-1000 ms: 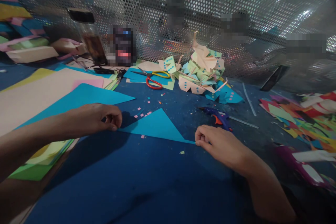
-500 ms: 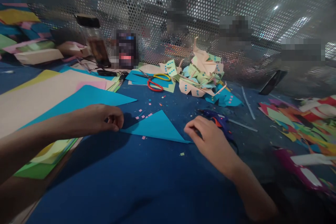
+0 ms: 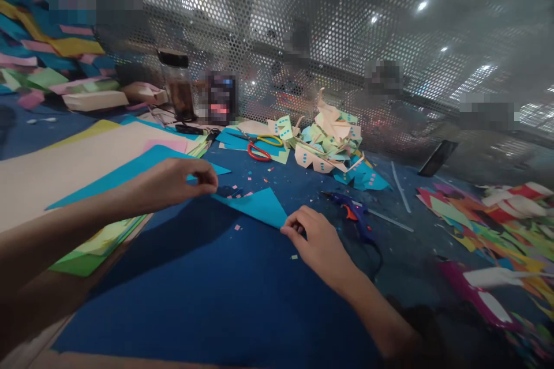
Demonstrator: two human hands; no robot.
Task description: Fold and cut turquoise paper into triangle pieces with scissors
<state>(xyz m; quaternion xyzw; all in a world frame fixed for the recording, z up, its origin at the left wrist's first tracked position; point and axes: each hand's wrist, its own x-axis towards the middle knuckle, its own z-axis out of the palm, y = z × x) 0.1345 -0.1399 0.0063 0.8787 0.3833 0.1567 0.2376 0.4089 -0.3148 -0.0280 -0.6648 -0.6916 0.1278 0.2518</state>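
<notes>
A blue paper triangle [image 3: 258,205] is held at both ends above the dark blue tabletop. The fingers of my left hand [image 3: 190,179] pinch its left corner, which is raised. With thumb and fingertips, my right hand [image 3: 314,236] grips the right corner, low near the table. The triangle's peak points away from me. Just beyond the paper lie tiny pink paper squares. To the right of my right hand rests a blue glue gun [image 3: 355,214] with an orange trigger.
Scissors [image 3: 259,150] with red and yellow handles lie behind the triangle. A pile of folded paper pieces [image 3: 329,132] sits at the back. Large paper sheets [image 3: 108,155] are stacked left, beside a bottle [image 3: 179,92]. Colourful paper scraps [image 3: 489,219] and a magenta tool [image 3: 476,294] occupy the right.
My right hand has moved left and closed on the triangle's right corner. My left hand has lifted the left corner off the table. The camera view has shifted.
</notes>
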